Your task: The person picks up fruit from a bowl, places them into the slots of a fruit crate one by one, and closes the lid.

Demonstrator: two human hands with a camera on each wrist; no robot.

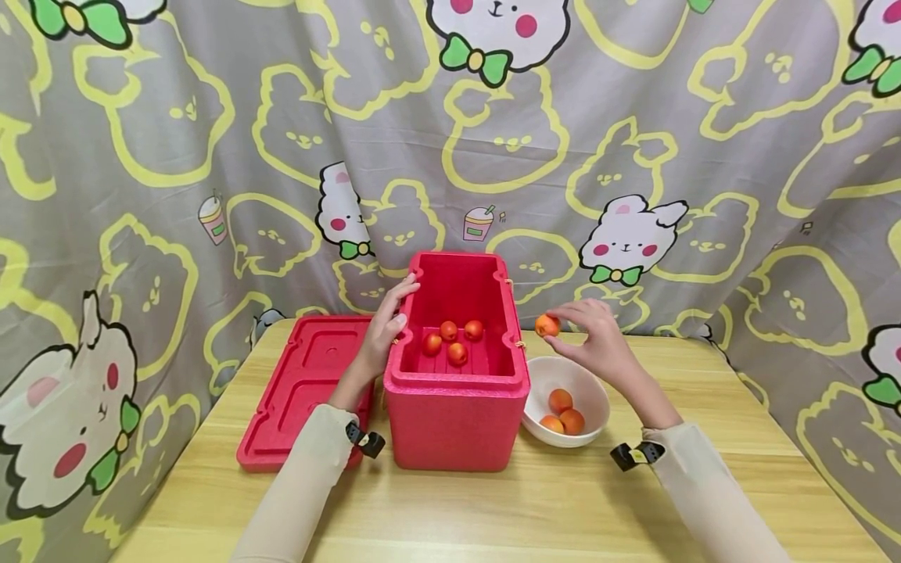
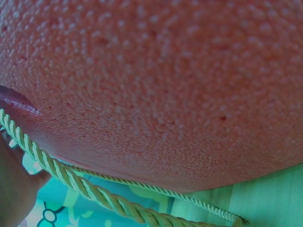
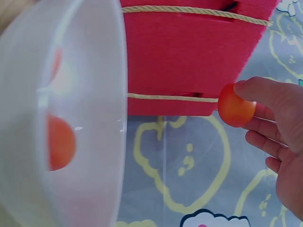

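Observation:
A red foam box [image 1: 457,426] stands uncovered, with several small round orange-red fruits [image 1: 457,354] on its floor. My left hand [image 1: 383,324] rests along the box's left side near the rim, its fingers reaching forward. Right of the box, my right hand [image 1: 594,332] pinches another orange fruit [image 1: 547,325] between thumb and fingers, raised above a white bowl [image 1: 598,418]. Three orange fruits [image 1: 561,401] lie in that bowl. In the right wrist view the held fruit [image 3: 236,106] is beside the box's far end.
The red lid [image 1: 271,426] lies flat on the wooden table [image 1: 450,516], left of the box. Rope [image 2: 90,191] runs along the box's side in the left wrist view. A patterned curtain [image 1: 493,164] hangs behind the table.

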